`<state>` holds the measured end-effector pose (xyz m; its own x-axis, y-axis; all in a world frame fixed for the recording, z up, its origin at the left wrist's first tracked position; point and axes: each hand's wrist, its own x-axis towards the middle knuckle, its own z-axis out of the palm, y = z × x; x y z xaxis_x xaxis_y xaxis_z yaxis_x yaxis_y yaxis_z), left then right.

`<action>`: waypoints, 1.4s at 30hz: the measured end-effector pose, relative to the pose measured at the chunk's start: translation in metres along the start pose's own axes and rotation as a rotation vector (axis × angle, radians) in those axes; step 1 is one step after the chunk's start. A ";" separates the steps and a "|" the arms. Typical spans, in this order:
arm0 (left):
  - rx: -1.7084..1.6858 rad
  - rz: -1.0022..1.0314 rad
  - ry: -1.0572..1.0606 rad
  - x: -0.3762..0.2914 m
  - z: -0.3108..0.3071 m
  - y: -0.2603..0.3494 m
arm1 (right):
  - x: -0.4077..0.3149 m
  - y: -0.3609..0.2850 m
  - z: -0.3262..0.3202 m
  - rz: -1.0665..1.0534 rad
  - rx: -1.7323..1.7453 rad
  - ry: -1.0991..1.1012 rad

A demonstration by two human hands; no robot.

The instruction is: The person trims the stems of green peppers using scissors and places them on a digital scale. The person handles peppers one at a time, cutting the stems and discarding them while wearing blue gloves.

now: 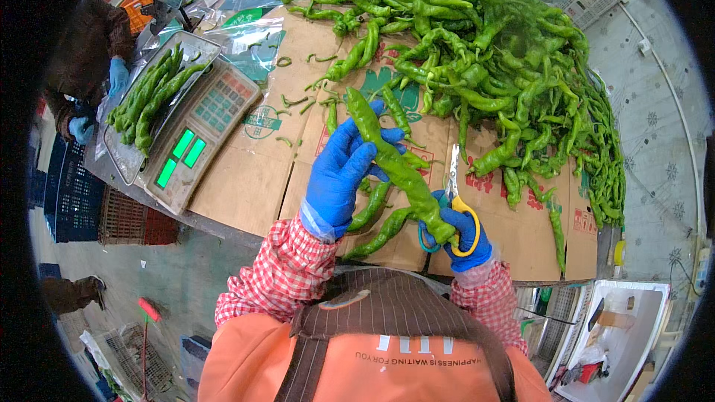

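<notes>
My left hand (342, 176), in a blue glove, grips a long green pepper (385, 159) that slants down toward my right hand (468, 237). The pepper's stem end lies against the fingers of that hand, also blue-gloved. My right hand holds a pair of scissors (453, 178) with yellow and teal handles, blades pointing away from me. How far the blades are parted is hard to tell. Beneath my hands, a few loose peppers (385, 233) rest on the flattened cardboard (240, 190). A large heap of green peppers (491, 61) covers the far and right side.
At left, a digital scale (209, 117) carries a metal tray (125, 164) with several peppers. Another person's gloved hand (118, 75) is beside it. Cut stems (293, 101) and plastic bags (251, 39) lie farther back. A foam box (625, 335) stands low at right, crates (72, 190) low at left.
</notes>
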<state>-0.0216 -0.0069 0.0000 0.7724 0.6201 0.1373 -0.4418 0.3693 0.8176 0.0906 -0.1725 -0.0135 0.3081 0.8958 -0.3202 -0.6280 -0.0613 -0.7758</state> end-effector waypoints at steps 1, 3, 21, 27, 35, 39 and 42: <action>0.029 0.037 -0.005 0.000 -0.002 0.000 | 0.000 0.000 0.001 -0.034 -0.067 0.036; 0.026 0.051 0.013 -0.001 -0.004 0.002 | 0.000 0.002 0.003 -0.104 -0.203 0.101; 0.213 0.198 0.102 -0.005 -0.008 0.012 | 0.000 0.015 -0.007 -0.366 -0.415 0.394; 0.411 0.060 0.177 0.005 -0.035 -0.002 | -0.011 0.005 -0.024 -0.096 -0.470 0.106; 0.564 -0.146 0.056 0.014 -0.037 -0.039 | -0.051 -0.096 -0.152 -0.977 0.539 0.613; 1.080 0.151 -0.198 0.040 -0.010 -0.045 | -0.055 -0.058 -0.208 -0.956 -0.013 0.774; 1.331 0.254 -0.285 0.074 0.010 -0.054 | -0.018 0.002 -0.183 -0.657 0.019 0.807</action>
<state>0.0638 0.0122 -0.0287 0.8742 0.3489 0.3378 0.0558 -0.7632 0.6438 0.2147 -0.2694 -0.1092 0.9756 0.1891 -0.1114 -0.1723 0.3457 -0.9224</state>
